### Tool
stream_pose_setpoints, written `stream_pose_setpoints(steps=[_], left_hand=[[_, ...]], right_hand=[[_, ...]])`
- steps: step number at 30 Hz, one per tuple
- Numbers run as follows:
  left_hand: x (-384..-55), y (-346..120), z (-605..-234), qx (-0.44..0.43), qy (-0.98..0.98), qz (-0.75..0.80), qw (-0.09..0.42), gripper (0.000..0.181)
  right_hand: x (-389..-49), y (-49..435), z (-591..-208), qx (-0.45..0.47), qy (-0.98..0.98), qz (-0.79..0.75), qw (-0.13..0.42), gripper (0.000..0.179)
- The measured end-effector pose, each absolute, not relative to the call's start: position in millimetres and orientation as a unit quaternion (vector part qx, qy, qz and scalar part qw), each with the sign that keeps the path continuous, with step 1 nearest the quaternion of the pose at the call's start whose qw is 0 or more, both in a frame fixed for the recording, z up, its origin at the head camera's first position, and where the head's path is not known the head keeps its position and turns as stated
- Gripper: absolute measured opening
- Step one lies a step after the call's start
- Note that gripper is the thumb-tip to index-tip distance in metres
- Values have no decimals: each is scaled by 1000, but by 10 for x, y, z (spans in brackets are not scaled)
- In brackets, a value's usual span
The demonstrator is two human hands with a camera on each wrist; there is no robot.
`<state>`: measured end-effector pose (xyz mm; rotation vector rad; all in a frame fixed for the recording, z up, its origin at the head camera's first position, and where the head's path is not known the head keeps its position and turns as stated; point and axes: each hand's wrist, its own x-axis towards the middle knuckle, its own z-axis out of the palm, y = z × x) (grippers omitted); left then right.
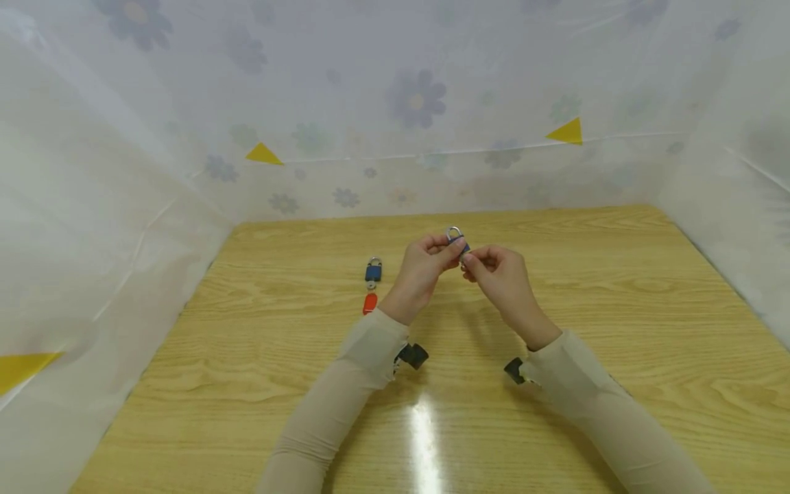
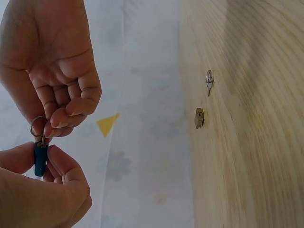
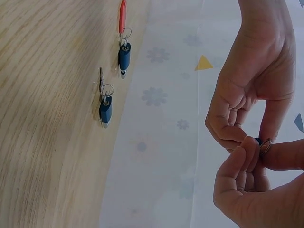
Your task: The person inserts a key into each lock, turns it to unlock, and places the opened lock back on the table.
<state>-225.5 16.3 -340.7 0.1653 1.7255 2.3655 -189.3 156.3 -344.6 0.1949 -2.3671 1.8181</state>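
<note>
My left hand (image 1: 420, 274) pinches the body of a blue padlock (image 1: 459, 245), its silver shackle pointing up. At the padlock's lower end, my right hand (image 1: 503, 281) pinches a small metal piece, probably a key, partly hidden by the fingertips. A metal ring (image 2: 37, 126) hangs beside those fingers in the left wrist view. Left of my left hand, another blue padlock (image 1: 373, 272) lies on the table with a key ring and red tag (image 1: 370, 302). The right wrist view also shows a blue padlock (image 3: 106, 110) with a ring and key (image 3: 101, 78) beside it.
A wood-grain table (image 1: 259, 398) lies under both hands. Floral plastic sheeting (image 1: 345, 89) surrounds its back and sides. In the left wrist view, a padlock (image 2: 199, 118) with a brass keyhole face lies close to a ring with a key (image 2: 209, 83).
</note>
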Motion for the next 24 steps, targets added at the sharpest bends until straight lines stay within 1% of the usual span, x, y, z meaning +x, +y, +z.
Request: stream_pose_setpoints(steps=[4, 9, 15, 20, 24], left_hand=[[-2250, 162, -3401, 51, 589, 800, 102, 17], [-2255, 149, -3395, 41, 598, 794, 100, 23], [-2266, 132, -3404, 44, 599, 793, 102, 24], [-2279, 124, -3408, 37, 598, 794, 104, 25], [-2281, 119, -3409, 35, 599, 794, 104, 23]], right_hand=[[-1901, 1574, -3454, 72, -782, 614, 73, 28], [-1920, 1590, -3474, 87, -758, 644, 53, 31], [-1945, 1617, -3489, 98, -735, 671, 3, 35], [-1952, 1622, -3469, 87, -712, 695, -43, 36], [-1943, 1612, -3443, 72, -675, 730, -77, 29]])
